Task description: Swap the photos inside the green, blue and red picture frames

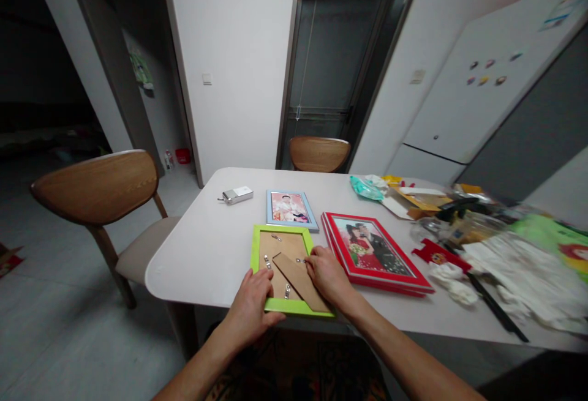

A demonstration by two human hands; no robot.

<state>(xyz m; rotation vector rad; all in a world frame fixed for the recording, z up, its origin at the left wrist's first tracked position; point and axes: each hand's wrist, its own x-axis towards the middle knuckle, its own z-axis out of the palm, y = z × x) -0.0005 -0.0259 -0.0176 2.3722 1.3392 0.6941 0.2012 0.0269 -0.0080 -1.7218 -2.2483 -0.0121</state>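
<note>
A lime-green picture frame point(299, 308) lies face down at the table's front edge, its brown backing board point(282, 243) showing. Small metal turn clips point(287, 291) sit around the board, and a brown easel stand point(294, 277) slants across it. My left hand point(253, 304) grips the frame's lower left corner, with the thumb along the bottom rim. At the right rim, the fingertips of my right hand point(328, 275) are closed by the right-hand clip point(299, 261); whether they pinch it is partly hidden.
Stacked red picture frames point(404, 280) lie close on the right, a light-blue framed photo point(270, 208) behind. A small silver-white box point(237, 195) stands at the back left. White cloth point(528, 278), a black long-handled object point(498, 307) and packaging crowd the right side. Wooden chairs point(98, 183) flank the table.
</note>
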